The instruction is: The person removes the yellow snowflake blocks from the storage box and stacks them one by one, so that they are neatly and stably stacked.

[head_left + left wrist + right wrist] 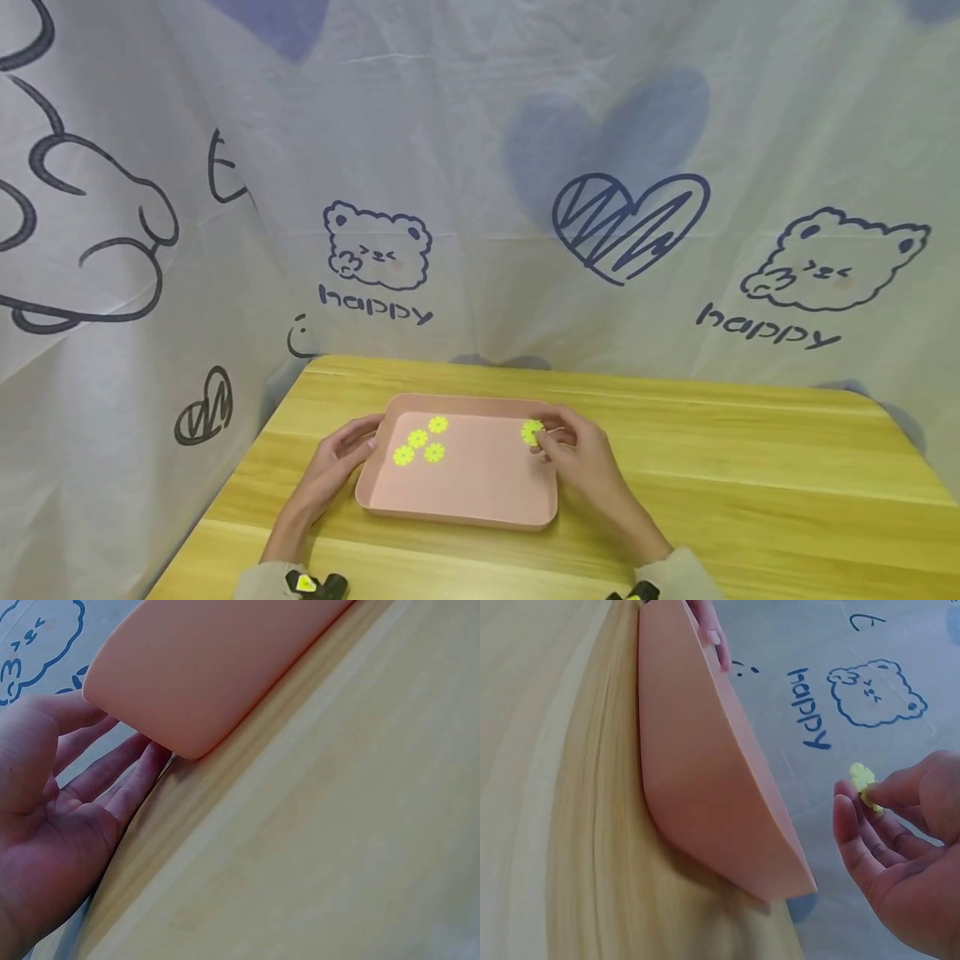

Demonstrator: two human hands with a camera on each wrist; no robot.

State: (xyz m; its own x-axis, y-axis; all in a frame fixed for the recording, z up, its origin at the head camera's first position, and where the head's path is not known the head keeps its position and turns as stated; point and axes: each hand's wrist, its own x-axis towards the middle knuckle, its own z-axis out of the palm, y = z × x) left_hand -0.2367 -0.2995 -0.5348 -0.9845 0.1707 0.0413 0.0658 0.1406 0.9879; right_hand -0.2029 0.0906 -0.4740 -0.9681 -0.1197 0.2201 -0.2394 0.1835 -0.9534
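Note:
A shallow pink tray (480,504) rests on the table. Several flat yellow flower-shaped pieces (417,438) lie in its left half. At the tray's left end, my left hand (333,467) grips the wall, its thumb over the rim and the other fingers against the outside. The left wrist view shows those fingers (127,769) reaching to the tray's lower edge. Over the tray's right end, my right hand (585,454) pinches one yellow flower piece (862,784) between thumb and fingertips. From the right wrist, that piece appears raised above the rim.
The wood-grain table (750,475) extends right of the tray and in front of it. Behind the table hangs a white cloth (480,317) printed with hearts, bear faces and lettering, and more cloth hangs along the left side.

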